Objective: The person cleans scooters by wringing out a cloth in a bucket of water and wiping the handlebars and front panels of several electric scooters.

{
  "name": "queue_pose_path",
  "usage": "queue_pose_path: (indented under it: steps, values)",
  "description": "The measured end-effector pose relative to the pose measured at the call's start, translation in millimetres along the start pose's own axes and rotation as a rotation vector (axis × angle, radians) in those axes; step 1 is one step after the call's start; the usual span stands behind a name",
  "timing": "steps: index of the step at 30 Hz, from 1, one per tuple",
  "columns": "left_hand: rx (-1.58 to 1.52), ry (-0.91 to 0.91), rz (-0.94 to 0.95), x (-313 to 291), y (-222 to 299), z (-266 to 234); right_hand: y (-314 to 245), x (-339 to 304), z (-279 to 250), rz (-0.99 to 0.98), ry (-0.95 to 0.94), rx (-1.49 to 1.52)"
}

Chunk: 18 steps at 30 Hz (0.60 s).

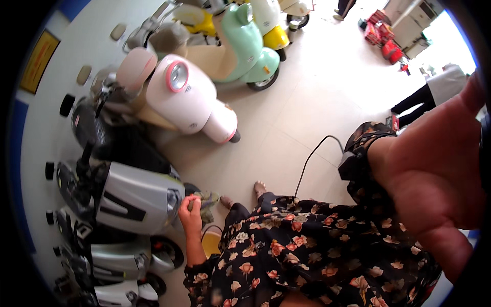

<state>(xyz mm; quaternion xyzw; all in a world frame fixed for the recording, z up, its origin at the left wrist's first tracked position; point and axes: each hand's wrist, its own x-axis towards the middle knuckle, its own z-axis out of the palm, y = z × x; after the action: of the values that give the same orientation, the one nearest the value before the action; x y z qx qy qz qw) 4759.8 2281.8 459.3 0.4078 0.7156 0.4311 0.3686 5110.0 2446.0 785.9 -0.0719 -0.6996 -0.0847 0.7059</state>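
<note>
My left hand [191, 215] is closed on a crumpled grey-green cloth [208, 201], beside the front of a silver-grey scooter [140, 197]. Whether the cloth touches the scooter I cannot tell. Just below that hand, a yellow bucket [210, 242] shows partly behind my forearm and clothing. My right hand [432, 163] is raised very near the camera, palm showing and large at the right side. Its thumb and part of the other fingers appear spread, with their ends cut off by the dark rim. No held thing is visible in it.
A pink-and-white scooter [179, 97] and a mint-green scooter [240, 51] stand farther along the left wall. Other silver scooters [120, 258] are parked nearer. A black cable [308, 159] hangs by my right sleeve. Red packages [377, 30] and another person's dark-trousered legs [415, 106] are at right.
</note>
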Motion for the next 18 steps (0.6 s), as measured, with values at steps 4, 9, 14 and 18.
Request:
queue_pose_path:
  steps: [4, 9, 14, 18]
  values:
    - [-0.077, 0.035, -0.078, -12, 3, -5, -5, 5, 5, -0.035, 0.006, 0.029]
    - [-0.134, 0.054, -0.021, -12, -25, -7, -32, 14, 9, -0.105, 0.012, 0.01]
    - [-0.069, 0.041, 0.05, -32, -31, -47, -68, 2, 20, -0.126, 0.03, -0.007]
    - [-0.168, 0.005, -0.05, -36, -59, -48, -94, -6, 24, -0.113, 0.026, -0.022]
